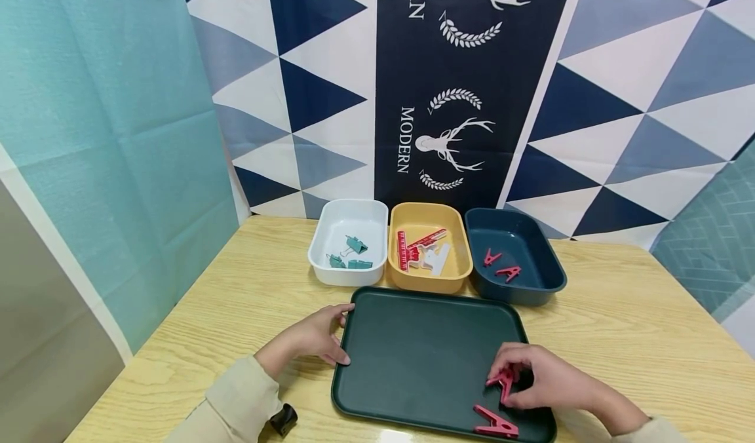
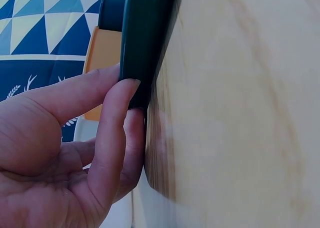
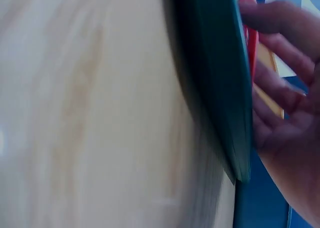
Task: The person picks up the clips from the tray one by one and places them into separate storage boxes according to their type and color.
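A dark green tray point(image 1: 433, 351) lies on the table. My left hand point(image 1: 321, 335) holds its left rim, thumb and fingers spread along the edge; in the left wrist view the fingers point(image 2: 114, 133) touch the rim and reach its underside. Over the tray's right front part, my right hand point(image 1: 539, 377) pinches a red plastic clothespin point(image 1: 504, 385) between thumb and fingers. The same clothespin point(image 3: 251, 52) is partly hidden behind the tray's edge in the right wrist view. A second red clothespin point(image 1: 495, 423) lies on the tray, nearer its front edge.
Behind the tray stand a white bin point(image 1: 348, 210) with several teal binder clips point(image 1: 356, 245), a yellow bin point(image 1: 427, 213) with red and white clips point(image 1: 421, 251), and a dark blue bin point(image 1: 531, 246) with two red clothespins point(image 1: 508, 273). A patterned cloth point(image 1: 330, 102) hangs behind.
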